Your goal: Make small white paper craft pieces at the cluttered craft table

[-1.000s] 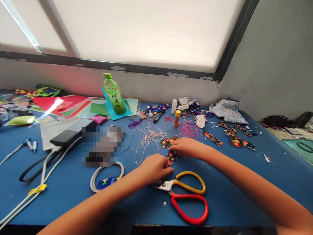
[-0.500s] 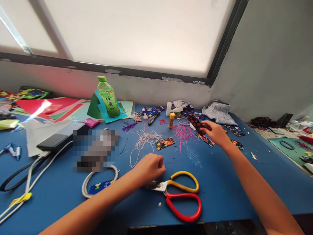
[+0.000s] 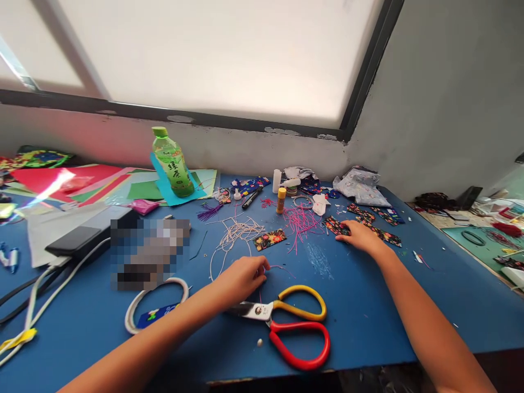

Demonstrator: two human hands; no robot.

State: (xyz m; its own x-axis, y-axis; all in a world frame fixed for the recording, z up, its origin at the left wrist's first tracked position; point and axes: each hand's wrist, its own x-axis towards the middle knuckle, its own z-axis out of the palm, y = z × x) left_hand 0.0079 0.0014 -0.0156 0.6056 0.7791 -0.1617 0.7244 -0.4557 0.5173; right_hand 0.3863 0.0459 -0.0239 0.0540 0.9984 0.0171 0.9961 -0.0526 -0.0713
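Observation:
My left hand [image 3: 245, 274] is closed just above the scissors, pinching a thin pink cord [image 3: 282, 267] whose ends stick out past the fingers. The scissors [image 3: 298, 327], one handle yellow and one red, lie under and beside that wrist with the blades partly hidden by my forearm. My right hand [image 3: 362, 238] is at a black floral fabric strip [image 3: 334, 225], thumb and fingers closed at its right end, the strip low against the table. Another floral strip [image 3: 269, 239] lies between the hands, near tangled beige cords [image 3: 241, 232] and cut pink cords [image 3: 303, 220].
A yellow glue stick [image 3: 280, 201] and a black marker [image 3: 252, 198] are farther back. On the left are a green tea bottle [image 3: 174, 164], a power bank [image 3: 92, 232], white cables and a white ring [image 3: 131, 314]. A plastic-wrapped bundle [image 3: 358, 186] sits back right.
My right hand has lowered the raised floral strip towards the table. The pink cord now shows from my left fingers. The view has shifted slightly to the right.

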